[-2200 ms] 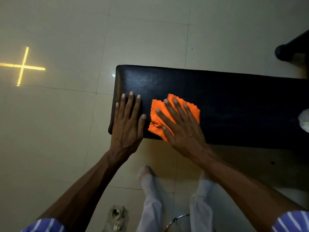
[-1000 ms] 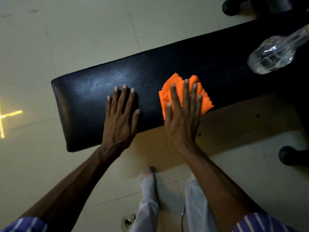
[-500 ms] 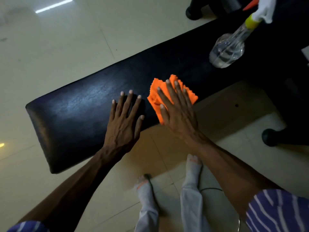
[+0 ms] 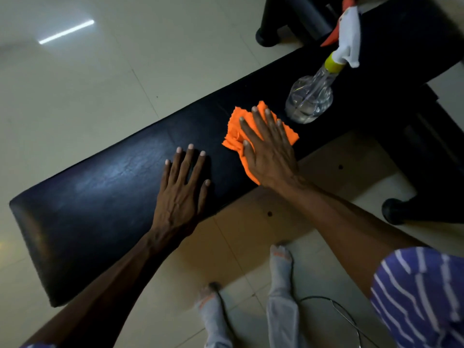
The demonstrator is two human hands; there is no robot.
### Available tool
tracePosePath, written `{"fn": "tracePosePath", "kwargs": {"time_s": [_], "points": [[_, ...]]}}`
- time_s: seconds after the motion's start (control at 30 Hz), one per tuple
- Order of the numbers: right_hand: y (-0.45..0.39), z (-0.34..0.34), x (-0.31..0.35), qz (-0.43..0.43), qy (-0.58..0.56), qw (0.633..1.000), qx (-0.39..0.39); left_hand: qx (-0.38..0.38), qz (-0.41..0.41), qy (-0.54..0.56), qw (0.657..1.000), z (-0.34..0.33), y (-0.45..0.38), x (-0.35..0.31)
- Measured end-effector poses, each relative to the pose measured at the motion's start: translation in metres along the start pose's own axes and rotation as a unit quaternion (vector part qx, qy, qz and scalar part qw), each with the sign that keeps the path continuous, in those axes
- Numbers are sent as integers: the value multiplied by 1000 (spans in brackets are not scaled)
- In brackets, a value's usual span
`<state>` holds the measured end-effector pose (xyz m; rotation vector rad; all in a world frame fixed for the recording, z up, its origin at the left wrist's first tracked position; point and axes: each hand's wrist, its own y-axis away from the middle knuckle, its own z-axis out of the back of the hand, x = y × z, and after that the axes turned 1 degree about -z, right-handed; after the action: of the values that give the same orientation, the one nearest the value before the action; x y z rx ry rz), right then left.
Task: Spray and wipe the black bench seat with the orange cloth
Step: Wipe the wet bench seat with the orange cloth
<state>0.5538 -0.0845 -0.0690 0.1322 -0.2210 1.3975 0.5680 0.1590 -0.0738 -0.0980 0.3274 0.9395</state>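
The black bench seat (image 4: 105, 197) runs diagonally from lower left to upper right. My right hand (image 4: 268, 149) lies flat with straight fingers on the orange cloth (image 4: 233, 131), pressing it onto the seat near its front edge. My left hand (image 4: 180, 194) rests flat and spread on the bare seat, just left of the cloth. A clear spray bottle (image 4: 311, 99) with a yellow collar, white head and orange trigger stands on the seat just beyond the cloth to the right.
Pale floor tiles surround the bench. Black bench legs with round feet (image 4: 394, 212) stand at right, with another foot (image 4: 266, 38) at the top. My socked feet (image 4: 281, 262) are below the seat's edge. A thin cable (image 4: 341, 310) lies on the floor.
My right hand has slid the orange cloth rightward along the seat, toward the spray bottle. The left hand has followed along the seat. The view has swung right, bringing the bottle into sight.
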Motion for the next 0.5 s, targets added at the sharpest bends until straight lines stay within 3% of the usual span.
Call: {"fn": "tracePosePath", "kwargs": {"time_s": [0.13, 0.23, 0.27, 0.4, 0.5], "points": [[-58, 6, -8, 18, -9, 1000, 18, -5, 10, -1, 1000, -3, -28, -6], [-92, 3, 9, -90, -4, 996, 4, -15, 33, -2, 999, -4, -47, -9], [-97, 1, 17, -87, -6, 996, 0, -18, 45, -4, 999, -4, -52, -10], [-103, 1, -4, 96, -7, 995, 39, -11, 80, -9, 997, -3, -62, -14], [-110, 6, -13, -2, -9, 1000, 22, -2, 94, -11, 995, 0, -61, -21]]}}
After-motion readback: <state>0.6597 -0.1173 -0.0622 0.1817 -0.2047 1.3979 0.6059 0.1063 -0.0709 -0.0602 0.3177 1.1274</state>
